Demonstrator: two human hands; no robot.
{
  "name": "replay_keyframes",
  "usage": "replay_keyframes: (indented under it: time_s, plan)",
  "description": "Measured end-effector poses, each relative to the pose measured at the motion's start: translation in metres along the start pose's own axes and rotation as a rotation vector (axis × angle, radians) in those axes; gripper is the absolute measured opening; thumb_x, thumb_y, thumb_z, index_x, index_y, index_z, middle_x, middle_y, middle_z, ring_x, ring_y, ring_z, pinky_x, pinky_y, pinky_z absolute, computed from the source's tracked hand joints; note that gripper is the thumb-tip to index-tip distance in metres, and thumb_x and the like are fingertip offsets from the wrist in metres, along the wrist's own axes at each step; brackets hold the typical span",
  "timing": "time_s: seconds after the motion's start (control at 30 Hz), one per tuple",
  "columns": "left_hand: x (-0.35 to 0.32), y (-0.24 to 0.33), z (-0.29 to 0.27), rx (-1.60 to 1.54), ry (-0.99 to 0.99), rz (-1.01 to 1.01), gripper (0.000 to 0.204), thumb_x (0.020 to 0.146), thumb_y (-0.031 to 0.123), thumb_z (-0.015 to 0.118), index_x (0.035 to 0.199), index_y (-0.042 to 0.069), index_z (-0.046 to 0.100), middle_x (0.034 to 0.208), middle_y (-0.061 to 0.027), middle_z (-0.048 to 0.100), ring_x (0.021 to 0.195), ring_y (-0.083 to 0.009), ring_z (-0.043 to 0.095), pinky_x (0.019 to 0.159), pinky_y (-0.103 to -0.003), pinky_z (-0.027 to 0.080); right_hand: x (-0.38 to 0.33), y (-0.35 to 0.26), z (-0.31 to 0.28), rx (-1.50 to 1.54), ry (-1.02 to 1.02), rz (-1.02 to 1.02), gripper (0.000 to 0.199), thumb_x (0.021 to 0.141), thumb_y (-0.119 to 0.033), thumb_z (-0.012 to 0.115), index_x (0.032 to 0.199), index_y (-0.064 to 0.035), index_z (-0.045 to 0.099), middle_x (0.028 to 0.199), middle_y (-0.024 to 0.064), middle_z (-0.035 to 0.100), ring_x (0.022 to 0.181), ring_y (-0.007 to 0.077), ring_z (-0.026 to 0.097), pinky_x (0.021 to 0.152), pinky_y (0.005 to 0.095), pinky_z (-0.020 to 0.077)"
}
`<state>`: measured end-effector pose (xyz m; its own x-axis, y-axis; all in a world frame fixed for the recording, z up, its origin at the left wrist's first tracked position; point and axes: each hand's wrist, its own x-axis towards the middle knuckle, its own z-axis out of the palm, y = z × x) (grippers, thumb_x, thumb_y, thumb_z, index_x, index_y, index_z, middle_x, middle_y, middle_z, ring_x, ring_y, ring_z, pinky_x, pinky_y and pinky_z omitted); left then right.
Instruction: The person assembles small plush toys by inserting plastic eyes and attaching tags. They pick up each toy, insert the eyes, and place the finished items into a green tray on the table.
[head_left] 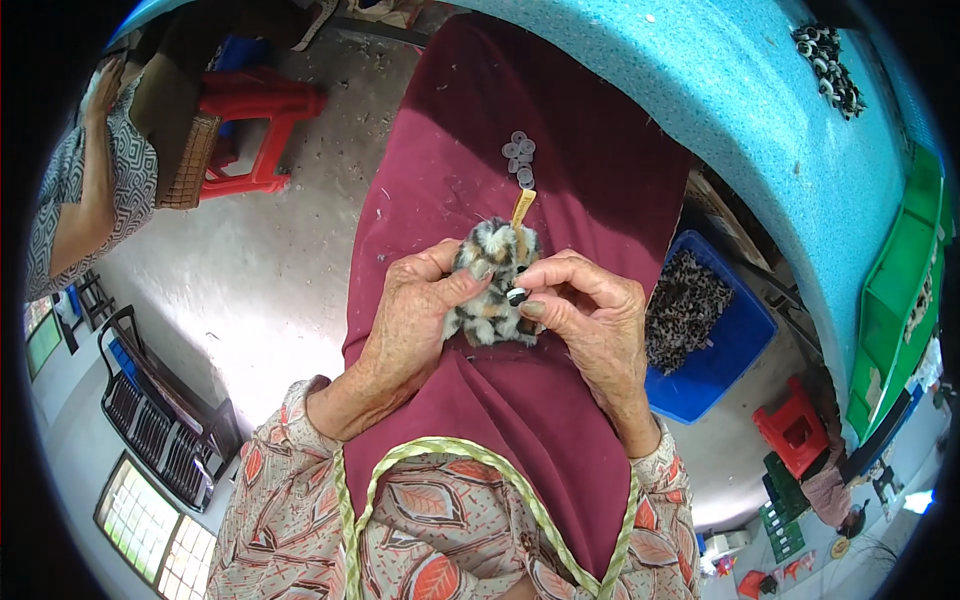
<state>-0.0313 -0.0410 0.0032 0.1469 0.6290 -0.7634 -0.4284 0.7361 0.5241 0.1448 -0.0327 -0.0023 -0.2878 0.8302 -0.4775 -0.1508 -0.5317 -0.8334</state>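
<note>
My left hand [408,325] grips a small spotted plush piece [490,255] in grey, tan and white fur, with a yellow tag sticking up from it. My right hand [590,315] pinches a small black-and-white toy eye [516,296] against the fur's front. Both hands rest over my lap, which is covered by a maroon cloth [560,160]. Several small grey washers [519,158] lie loose on the cloth just beyond the plush piece.
A blue bin [735,345] holding spotted fur pieces sits at my right. A turquoise table [760,110] curves behind it, with a pile of toy eyes [828,55] and green trays [900,270]. Red stools [255,120] and another person's arm [85,190] are at left.
</note>
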Motion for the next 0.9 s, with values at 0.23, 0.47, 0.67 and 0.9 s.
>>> replay_keyframes:
  time_s: [0.23, 0.47, 0.67, 0.9]
  plan:
    - [0.001, 0.0, -0.004, 0.01, -0.001, -0.004, 0.019, 0.091, 0.009, 0.056, 0.105, -0.002, 0.063, 0.091, -0.0055, 0.066, 0.079, -0.0088, 0.061, 0.072, -0.023, 0.051, 0.006, 0.001, 0.001, -0.148, -0.026, -0.062, 0.017, 0.074, 0.006, 0.069, 0.091, 0.0021, 0.068, 0.083, 0.0016, 0.061, 0.073, 0.0049, 0.055, 0.064, 0.0187, 0.0445]
    - [-0.001, 0.004, -0.004, 0.213, -0.031, 0.061, 0.016, 0.083, 0.002, 0.066, 0.098, -0.001, 0.065, 0.09, -0.0047, 0.066, 0.078, -0.0086, 0.061, 0.072, -0.024, 0.052, 0.006, 0.001, -0.001, -0.199, 0.01, -0.035, 0.015, 0.073, 0.006, 0.068, 0.087, 0.0019, 0.068, 0.079, 0.0027, 0.063, 0.07, 0.0061, 0.057, 0.063, 0.0197, 0.0447]
    - [-0.006, -0.001, -0.003, 0.611, -0.046, 0.354, 0.029, 0.064, 0.001, 0.079, 0.089, 0.001, 0.064, 0.077, -0.0018, 0.061, 0.071, -0.0088, 0.056, 0.065, -0.025, 0.049, 0.002, -0.001, 0.0, -0.263, 0.007, 0.027, 0.015, 0.073, 0.005, 0.068, 0.088, 0.0017, 0.069, 0.074, 0.0047, 0.067, 0.065, 0.0075, 0.061, 0.058, 0.021, 0.0477]
    - [-0.003, 0.0, -0.008, 0.869, -0.189, 0.529, 0.033, 0.063, 0.002, 0.077, 0.09, 0.0, 0.058, 0.077, -0.0062, 0.055, 0.067, -0.015, 0.054, 0.06, -0.029, 0.045, -0.004, -0.002, 0.002, 0.029, 0.002, 0.244, 0.008, 0.081, 0.006, 0.063, 0.088, 0.0034, 0.067, 0.074, 0.0065, 0.068, 0.065, 0.0075, 0.062, 0.057, 0.0196, 0.0498]
